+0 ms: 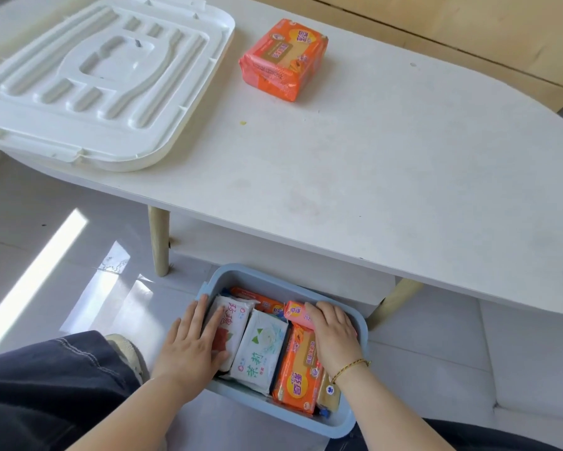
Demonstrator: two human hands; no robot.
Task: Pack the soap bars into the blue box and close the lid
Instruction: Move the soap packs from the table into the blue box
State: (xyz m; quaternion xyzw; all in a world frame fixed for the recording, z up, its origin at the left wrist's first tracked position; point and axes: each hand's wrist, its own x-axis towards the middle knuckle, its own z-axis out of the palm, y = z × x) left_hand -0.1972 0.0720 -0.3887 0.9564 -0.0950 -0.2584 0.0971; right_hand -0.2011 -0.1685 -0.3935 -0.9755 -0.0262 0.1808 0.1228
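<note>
The blue box (238, 275) sits on the floor in front of the table, with several wrapped soap packs inside. My left hand (192, 343) lies flat, fingers apart, on a white pack with a red flower (233, 320) at the box's left side. A white and green pack (260, 349) and an orange pack (298, 369) lie beside it. My right hand (334, 333) presses on a pink soap bar (298, 315) at the box's far right. One orange soap pack (283, 58) rests on the table top. The white lid (101, 79) lies upside down at the table's left end.
The white table (371, 174) has pale wooden legs (159, 242) just behind the box. My dark trouser leg and a shoe (127, 351) are left of the box. A wooden wall panel (469, 34) runs behind the table. The floor is glossy grey tile.
</note>
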